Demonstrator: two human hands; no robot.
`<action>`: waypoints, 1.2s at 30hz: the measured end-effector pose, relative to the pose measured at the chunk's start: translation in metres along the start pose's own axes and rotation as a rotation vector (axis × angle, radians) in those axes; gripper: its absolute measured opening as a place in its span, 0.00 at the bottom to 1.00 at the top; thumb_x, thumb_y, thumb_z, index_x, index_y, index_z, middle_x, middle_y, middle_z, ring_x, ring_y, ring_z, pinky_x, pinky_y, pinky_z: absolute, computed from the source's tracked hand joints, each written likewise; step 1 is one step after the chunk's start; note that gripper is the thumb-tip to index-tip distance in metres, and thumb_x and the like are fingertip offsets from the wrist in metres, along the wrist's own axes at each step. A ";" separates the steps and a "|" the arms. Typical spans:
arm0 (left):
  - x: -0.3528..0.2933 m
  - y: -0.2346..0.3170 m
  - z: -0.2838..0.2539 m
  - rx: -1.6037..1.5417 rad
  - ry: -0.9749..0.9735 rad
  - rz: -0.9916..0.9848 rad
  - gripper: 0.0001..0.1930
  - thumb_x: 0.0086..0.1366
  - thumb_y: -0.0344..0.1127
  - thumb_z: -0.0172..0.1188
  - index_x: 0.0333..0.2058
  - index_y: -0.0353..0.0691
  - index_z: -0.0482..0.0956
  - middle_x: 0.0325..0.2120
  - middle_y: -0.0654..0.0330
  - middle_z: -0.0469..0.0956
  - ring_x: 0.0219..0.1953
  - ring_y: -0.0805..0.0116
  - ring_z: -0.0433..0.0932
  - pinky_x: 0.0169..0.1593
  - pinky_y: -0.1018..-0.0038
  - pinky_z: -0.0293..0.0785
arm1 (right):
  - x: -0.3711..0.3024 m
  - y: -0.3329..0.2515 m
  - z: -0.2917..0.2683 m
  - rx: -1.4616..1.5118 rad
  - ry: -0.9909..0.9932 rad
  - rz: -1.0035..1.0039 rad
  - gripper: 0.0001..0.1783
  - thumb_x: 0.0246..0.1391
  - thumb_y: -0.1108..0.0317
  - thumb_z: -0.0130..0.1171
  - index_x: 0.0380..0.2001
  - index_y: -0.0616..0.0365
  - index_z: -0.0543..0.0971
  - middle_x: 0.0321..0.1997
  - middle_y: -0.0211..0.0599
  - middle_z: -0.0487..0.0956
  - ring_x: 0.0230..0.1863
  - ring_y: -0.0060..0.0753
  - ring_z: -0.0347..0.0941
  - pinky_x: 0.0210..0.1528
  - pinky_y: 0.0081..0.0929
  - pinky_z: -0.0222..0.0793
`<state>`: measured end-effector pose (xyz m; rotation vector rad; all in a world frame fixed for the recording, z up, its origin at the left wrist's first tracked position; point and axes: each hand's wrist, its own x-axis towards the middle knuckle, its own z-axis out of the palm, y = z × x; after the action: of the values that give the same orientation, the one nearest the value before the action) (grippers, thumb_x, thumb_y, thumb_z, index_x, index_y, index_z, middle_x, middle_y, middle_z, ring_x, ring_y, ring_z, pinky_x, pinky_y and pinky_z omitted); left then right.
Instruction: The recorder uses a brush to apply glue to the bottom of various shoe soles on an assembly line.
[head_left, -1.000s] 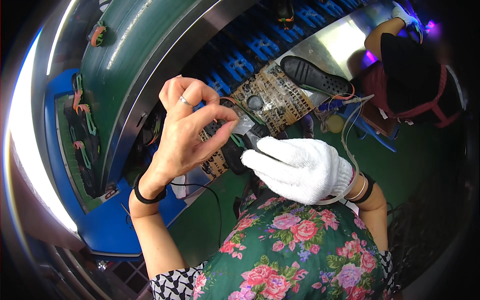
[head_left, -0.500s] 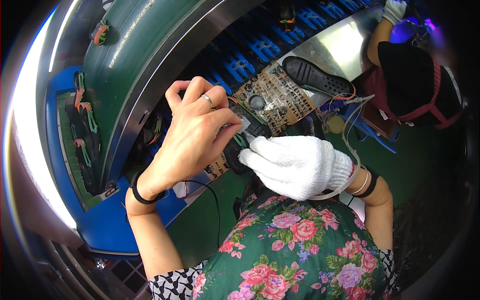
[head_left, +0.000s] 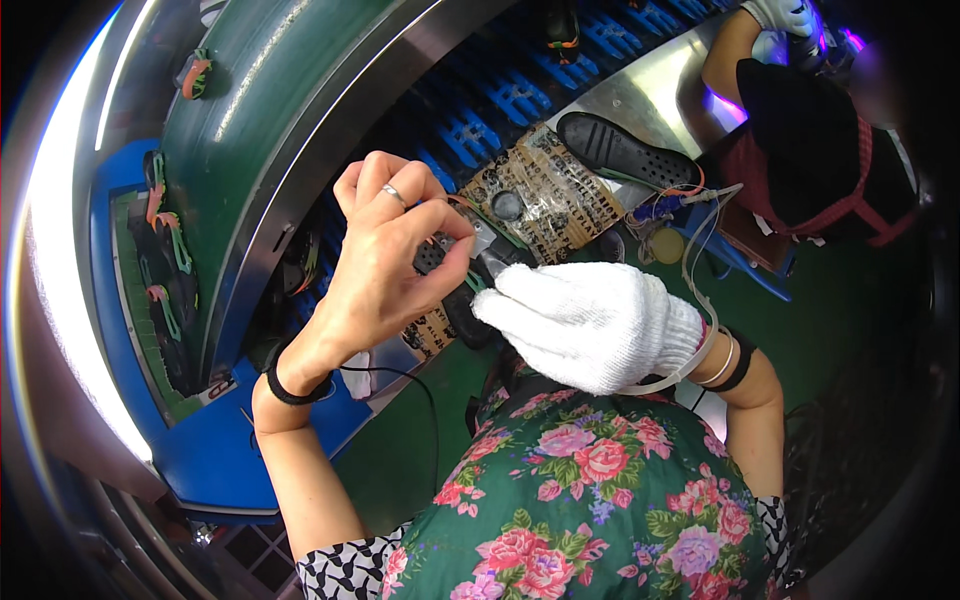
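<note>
My bare left hand, with a ring on one finger, is curled in a pinch above a black sandal with green and orange straps. What lies between its fingertips is too hidden to make out. In a white knit glove, my right hand is closed on the near right side of that sandal, its fingertips pressed together by the green strap. Part of the perforated footbed shows beside my left thumb. My hands cover much of the sandal.
Behind my hands is a taped cardboard sheet, with another black sandal at its right. Blue racks run along the back. Several sandals lie by the green conveyor at left. A gloved co-worker works at far right.
My left hand has shifted slightly left, its thumb and forefinger lower around a small gap. My right hand has moved slightly left. The co-worker's arm has moved left, and more of their gloves shows.
</note>
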<state>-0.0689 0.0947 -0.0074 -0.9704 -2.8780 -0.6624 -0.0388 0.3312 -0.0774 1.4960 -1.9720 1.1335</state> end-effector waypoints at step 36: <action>0.011 -0.017 -0.022 0.155 -0.102 0.288 0.12 0.48 0.35 0.76 0.34 0.53 0.91 0.29 0.71 0.71 0.43 0.64 0.72 0.66 0.44 0.58 | 0.013 0.001 -0.002 0.031 -0.086 0.004 0.15 0.42 0.70 0.65 0.35 0.66 0.85 0.49 0.50 0.83 0.50 0.47 0.82 0.46 0.35 0.83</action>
<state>-0.0901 0.0803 0.0078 -1.3925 -2.7376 -0.3731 -0.0442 0.3249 -0.0670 1.5816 -2.0234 1.1241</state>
